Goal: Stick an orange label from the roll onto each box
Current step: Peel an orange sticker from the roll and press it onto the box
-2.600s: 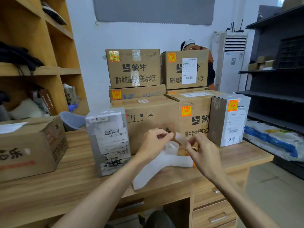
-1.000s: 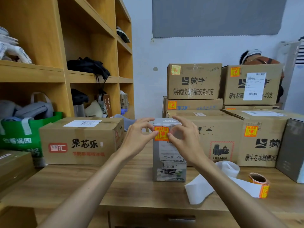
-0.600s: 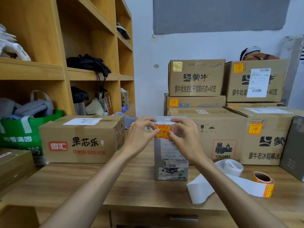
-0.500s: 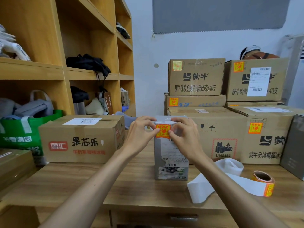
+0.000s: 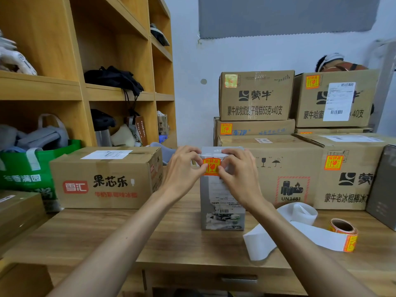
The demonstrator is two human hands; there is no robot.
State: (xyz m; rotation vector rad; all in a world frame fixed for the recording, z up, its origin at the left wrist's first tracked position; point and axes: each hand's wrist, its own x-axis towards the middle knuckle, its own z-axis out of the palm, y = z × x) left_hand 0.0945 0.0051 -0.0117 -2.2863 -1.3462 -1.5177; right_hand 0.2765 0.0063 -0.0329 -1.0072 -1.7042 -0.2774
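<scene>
An upright grey box (image 5: 222, 202) stands mid-desk with an orange label (image 5: 211, 167) on the upper part of its front face. My left hand (image 5: 182, 168) grips the box's top left corner, fingers curled over the top, thumb at the label's left edge. My right hand (image 5: 240, 170) mirrors it on the right, thumb at the label's right edge. The label roll (image 5: 344, 232) lies on the desk to the right, trailing a white backing strip (image 5: 300, 230).
Cardboard boxes (image 5: 255, 97) with orange labels are stacked behind and to the right. A brown box (image 5: 102, 181) sits left of the grey one, with no orange label showing on its near faces. A green bag (image 5: 25, 179) and wooden shelves (image 5: 120, 95) stand at left. A dark box (image 5: 383, 189) is at far right.
Earlier both hands worked at the roll's backing strip; the roll now lies on the desk and the label sits on the grey box. Over the last second the hands barely moved.
</scene>
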